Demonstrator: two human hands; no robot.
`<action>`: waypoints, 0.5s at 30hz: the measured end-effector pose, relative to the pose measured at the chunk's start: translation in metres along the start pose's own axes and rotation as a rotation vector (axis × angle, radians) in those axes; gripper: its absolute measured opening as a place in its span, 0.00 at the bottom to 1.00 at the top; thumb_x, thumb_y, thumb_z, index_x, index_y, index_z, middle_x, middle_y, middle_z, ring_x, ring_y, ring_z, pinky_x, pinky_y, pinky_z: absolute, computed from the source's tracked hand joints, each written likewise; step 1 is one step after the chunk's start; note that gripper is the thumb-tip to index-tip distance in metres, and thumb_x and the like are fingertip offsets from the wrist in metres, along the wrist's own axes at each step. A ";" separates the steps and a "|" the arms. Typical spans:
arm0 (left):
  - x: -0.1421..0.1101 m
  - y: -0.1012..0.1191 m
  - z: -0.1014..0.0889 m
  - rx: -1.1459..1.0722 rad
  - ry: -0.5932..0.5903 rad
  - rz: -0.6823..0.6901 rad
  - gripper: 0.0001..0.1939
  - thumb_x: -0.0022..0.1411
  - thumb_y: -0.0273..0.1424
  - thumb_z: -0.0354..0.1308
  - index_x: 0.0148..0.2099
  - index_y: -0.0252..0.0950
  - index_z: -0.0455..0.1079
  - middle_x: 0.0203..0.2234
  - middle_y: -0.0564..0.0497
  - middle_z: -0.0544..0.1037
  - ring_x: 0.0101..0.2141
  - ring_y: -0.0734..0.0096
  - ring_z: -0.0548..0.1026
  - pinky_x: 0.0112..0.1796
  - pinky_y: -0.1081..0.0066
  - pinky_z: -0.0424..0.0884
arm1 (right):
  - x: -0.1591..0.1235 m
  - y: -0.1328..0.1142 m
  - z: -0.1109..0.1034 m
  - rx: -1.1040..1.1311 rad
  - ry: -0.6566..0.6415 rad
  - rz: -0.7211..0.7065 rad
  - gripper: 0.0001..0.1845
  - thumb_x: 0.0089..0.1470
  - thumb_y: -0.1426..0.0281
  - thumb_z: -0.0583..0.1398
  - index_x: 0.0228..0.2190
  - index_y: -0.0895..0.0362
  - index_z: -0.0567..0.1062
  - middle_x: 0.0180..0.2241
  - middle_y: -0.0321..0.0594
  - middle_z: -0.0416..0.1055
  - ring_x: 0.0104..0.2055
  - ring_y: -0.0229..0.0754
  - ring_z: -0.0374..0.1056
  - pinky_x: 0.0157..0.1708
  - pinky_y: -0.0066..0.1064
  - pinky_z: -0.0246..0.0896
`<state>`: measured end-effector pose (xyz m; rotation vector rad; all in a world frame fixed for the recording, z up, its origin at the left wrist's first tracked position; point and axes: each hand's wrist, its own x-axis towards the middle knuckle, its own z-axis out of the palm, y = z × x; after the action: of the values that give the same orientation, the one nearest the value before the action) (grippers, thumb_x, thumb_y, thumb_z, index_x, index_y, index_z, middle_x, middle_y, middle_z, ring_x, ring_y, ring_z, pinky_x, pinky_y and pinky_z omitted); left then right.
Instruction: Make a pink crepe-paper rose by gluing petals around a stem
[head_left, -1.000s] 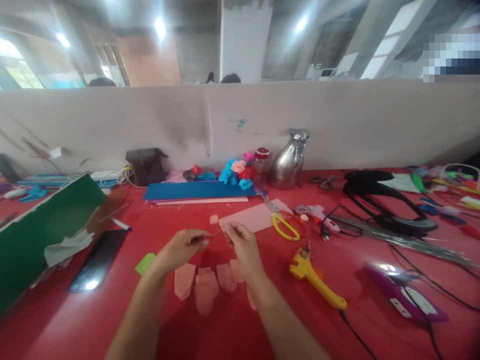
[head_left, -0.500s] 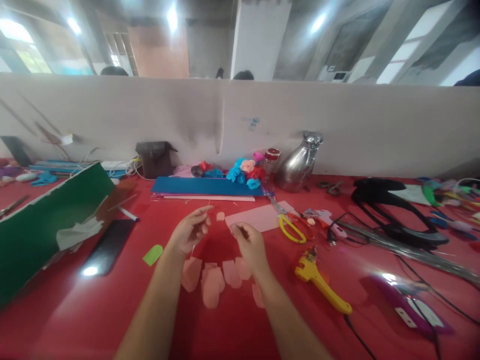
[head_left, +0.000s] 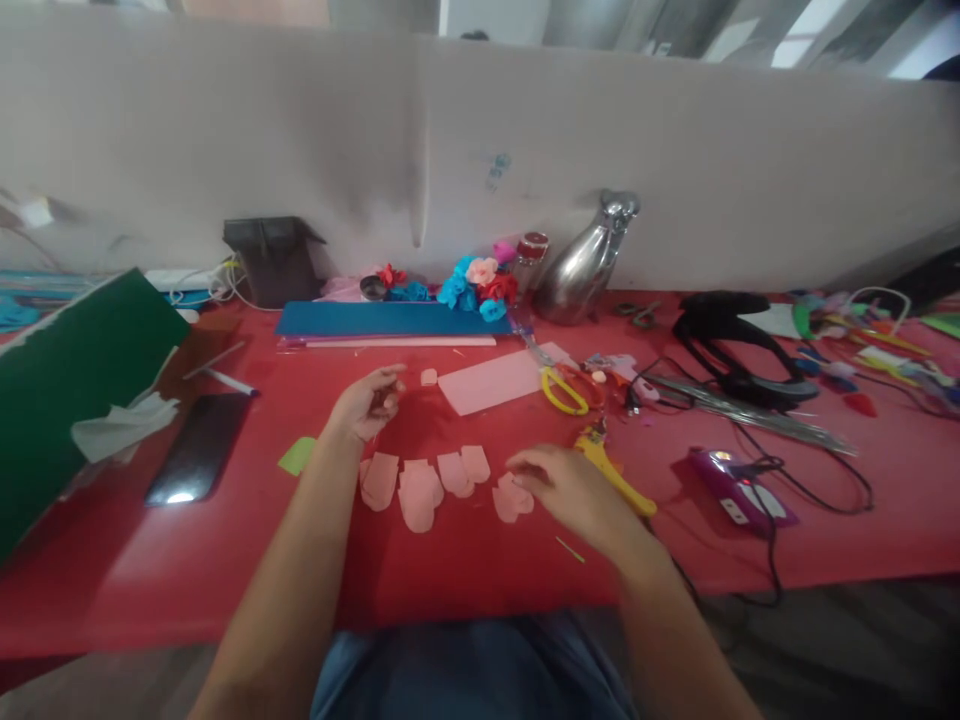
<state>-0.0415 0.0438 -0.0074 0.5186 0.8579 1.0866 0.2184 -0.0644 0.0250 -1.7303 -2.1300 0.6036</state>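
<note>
My left hand (head_left: 367, 402) is raised above the red table, its fingers curled and pinched together. Whatever lies between those fingertips is too thin and blurred to make out. Lower on the right, my right hand (head_left: 562, 485) reaches down beside a small group of pink paper petals (head_left: 508, 502), thumb and forefinger a little apart at their edge. More pink paper petals (head_left: 418, 500) lie in overlapping groups between the two hands. A small pink paper piece (head_left: 428, 377) and a pink paper sheet (head_left: 480, 382) lie farther back. Left of my left forearm is a green paper piece (head_left: 298, 456).
Yellow-handled scissors (head_left: 564, 392) and a yellow glue gun (head_left: 615, 478) lie right of centre, with cords beyond. A steel jug (head_left: 585, 265) and paper flowers (head_left: 480, 285) stand at the back. A phone (head_left: 199, 450) and a green board (head_left: 82, 390) are left.
My right hand has moved away from the left, down and right to the petals at the right. My left hand stays raised with curled fingers. The view has tilted down.
</note>
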 end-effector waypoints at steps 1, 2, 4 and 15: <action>0.000 -0.002 0.003 0.017 -0.010 -0.019 0.09 0.57 0.20 0.48 0.40 0.29 0.67 0.17 0.54 0.68 0.10 0.87 0.58 0.11 0.84 0.46 | -0.002 0.001 0.001 -0.005 0.006 0.001 0.10 0.49 0.72 0.57 0.31 0.52 0.78 0.33 0.40 0.76 0.35 0.46 0.71 0.34 0.33 0.59; -0.001 -0.004 0.005 0.037 -0.020 -0.036 0.09 0.57 0.20 0.48 0.40 0.29 0.67 0.17 0.54 0.69 0.10 0.87 0.58 0.11 0.84 0.46 | -0.001 0.001 0.002 -0.010 0.019 0.006 0.11 0.49 0.73 0.56 0.32 0.52 0.78 0.33 0.40 0.76 0.35 0.46 0.71 0.35 0.34 0.59; -0.003 -0.008 0.011 0.085 -0.043 -0.064 0.09 0.58 0.21 0.49 0.41 0.29 0.67 0.17 0.54 0.69 0.10 0.87 0.58 0.11 0.84 0.45 | 0.004 -0.002 0.001 -0.035 0.049 0.020 0.11 0.49 0.73 0.56 0.33 0.52 0.77 0.35 0.40 0.76 0.37 0.46 0.71 0.36 0.34 0.59; -0.012 -0.011 0.018 0.093 -0.031 0.014 0.11 0.56 0.23 0.51 0.43 0.31 0.66 0.18 0.56 0.68 0.10 0.86 0.60 0.11 0.82 0.43 | 0.059 -0.015 0.016 -0.072 0.054 -0.127 0.10 0.51 0.71 0.57 0.34 0.52 0.77 0.37 0.41 0.75 0.42 0.45 0.68 0.41 0.32 0.57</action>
<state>-0.0228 0.0286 -0.0007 0.6183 0.8814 1.0528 0.1855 -0.0108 0.0183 -1.6132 -2.2282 0.4455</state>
